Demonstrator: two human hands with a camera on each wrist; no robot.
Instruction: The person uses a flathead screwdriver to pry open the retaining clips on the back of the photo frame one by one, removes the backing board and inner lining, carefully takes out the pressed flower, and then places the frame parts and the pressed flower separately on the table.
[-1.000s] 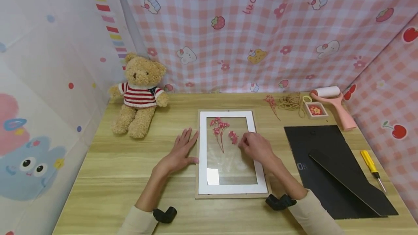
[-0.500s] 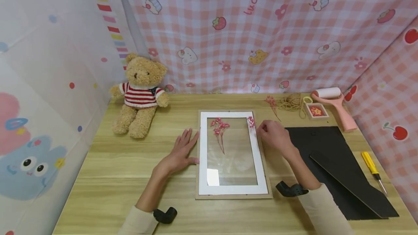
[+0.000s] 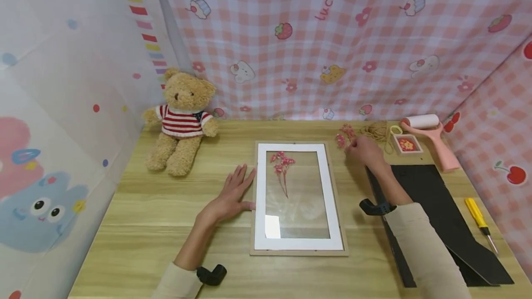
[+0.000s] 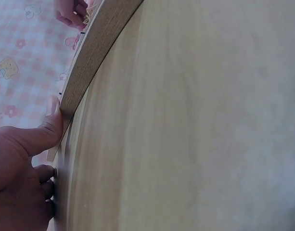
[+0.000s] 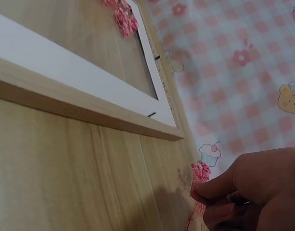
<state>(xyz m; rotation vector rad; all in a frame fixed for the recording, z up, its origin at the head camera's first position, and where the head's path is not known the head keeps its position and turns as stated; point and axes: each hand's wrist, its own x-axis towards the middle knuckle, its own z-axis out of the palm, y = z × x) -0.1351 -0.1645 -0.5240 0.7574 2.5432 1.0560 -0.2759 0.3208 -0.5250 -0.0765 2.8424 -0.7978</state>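
A wooden picture frame [image 3: 252,225] with a white mat [image 3: 299,243] and glass lies flat on the table. One pink dried flower sprig [image 3: 282,163] lies in its upper left part. My left hand [image 3: 228,200] rests on the table with fingers spread, its thumb [image 4: 51,122] touching the frame's left side. Beyond the frame's upper right corner, my right hand [image 3: 367,153] pinches a pink flower sprig [image 5: 200,171] between thumb and finger. Another pink sprig [image 3: 348,130] is right by that hand, partly hidden by it.
A ball of twine [image 3: 376,130], a small boxed ornament [image 3: 407,144] and a pink lint roller [image 3: 436,140] stand at the back right. Black backing board [image 3: 432,197] and a yellow screwdriver [image 3: 478,216] lie at right. A teddy bear [image 3: 183,123] sits back left.
My right hand has carried its flower sprig from over the frame's glass, rightward and back, to beside the sprig near the twine. The left hand stays at the frame's side.
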